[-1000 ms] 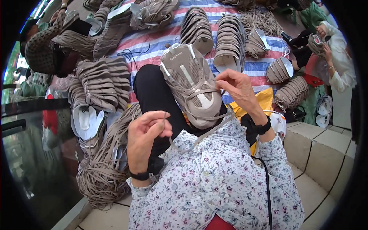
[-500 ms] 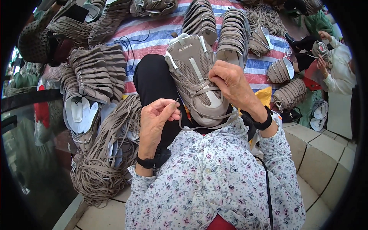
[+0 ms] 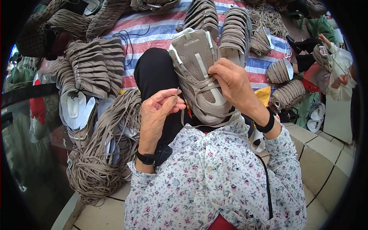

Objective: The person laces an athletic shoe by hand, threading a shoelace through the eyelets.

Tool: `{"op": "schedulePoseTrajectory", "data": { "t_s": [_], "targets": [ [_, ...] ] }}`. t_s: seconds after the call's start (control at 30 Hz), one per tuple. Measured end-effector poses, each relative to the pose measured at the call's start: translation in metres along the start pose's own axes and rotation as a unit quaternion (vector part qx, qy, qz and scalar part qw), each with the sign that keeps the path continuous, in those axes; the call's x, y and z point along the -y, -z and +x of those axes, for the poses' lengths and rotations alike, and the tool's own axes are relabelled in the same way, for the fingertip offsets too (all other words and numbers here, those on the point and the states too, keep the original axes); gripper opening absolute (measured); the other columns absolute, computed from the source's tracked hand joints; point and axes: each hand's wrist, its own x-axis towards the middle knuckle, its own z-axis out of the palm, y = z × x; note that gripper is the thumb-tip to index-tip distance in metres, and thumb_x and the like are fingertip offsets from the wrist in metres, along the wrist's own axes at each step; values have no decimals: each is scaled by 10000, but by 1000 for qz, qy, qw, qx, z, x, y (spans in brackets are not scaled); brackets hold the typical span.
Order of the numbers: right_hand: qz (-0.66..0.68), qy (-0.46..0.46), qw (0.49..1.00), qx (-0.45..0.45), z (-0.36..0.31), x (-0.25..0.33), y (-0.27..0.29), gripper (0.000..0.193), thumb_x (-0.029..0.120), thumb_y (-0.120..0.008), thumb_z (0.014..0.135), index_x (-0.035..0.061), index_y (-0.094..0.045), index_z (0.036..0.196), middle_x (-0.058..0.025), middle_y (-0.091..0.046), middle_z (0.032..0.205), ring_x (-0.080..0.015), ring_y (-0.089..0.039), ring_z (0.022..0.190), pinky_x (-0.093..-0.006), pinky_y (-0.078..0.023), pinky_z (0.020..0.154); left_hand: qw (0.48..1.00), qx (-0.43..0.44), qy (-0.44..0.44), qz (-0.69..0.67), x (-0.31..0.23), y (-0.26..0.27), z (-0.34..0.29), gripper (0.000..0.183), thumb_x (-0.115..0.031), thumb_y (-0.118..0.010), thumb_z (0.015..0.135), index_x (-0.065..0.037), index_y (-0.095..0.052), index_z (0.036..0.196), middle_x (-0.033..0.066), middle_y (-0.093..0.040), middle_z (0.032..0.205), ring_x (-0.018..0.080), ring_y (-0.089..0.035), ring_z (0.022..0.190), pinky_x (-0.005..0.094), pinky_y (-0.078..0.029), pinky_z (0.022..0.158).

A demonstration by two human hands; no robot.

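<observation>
My left hand (image 3: 160, 109) pinches the tip of a flat taupe lace (image 3: 182, 115), just left of a taupe mesh shoe (image 3: 194, 72) lying along my black-trousered thigh's (image 3: 156, 73) right edge. My right hand (image 3: 234, 83) pinches its laced right side; lace or eyelet, I can't tell.

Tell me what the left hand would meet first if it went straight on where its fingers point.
Most likely the grey-brown shoe, just to the right of the left hand; depth is unclear, so the hand might pass above it.
</observation>
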Motion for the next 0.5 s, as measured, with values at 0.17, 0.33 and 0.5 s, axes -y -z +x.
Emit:
{"op": "schedulePoseTrajectory", "data": {
  "t_s": [0.17, 0.33, 0.5],
  "targets": [
    [-37, 81, 996, 22, 2, 3, -9, 198, -100, -599, 811, -5, -613, 983, -133, -609, 886, -319, -618, 826, -377, -500, 699, 1000, 16, -6, -5, 0, 0, 1, 332, -166, -653, 970, 58, -621, 1212, 111, -710, 981, 126, -699, 838, 195, -549, 753],
    [-62, 81, 994, 41, 2, 6, -1, 205, -46, -596, 763, 6, -592, 961, -108, -593, 939, -285, -593, 905, -387, -462, 750, 1000, 19, -10, -8, 0, 4, 1, 333, -171, -655, 969, 57, -624, 1209, 110, -710, 982, 125, -698, 853, 191, -551, 757],
    [-180, 197, 962, 63, 11, 15, -3, 166, 67, -635, 751, 27, -603, 909, -70, -565, 892, -215, -584, 875, -328, -434, 751, 999, 26, -16, -24, 3, 3, 2, 314, -174, -659, 965, 50, -642, 1185, 98, -712, 965, 116, -697, 849, 184, -555, 756]
  ]
}}
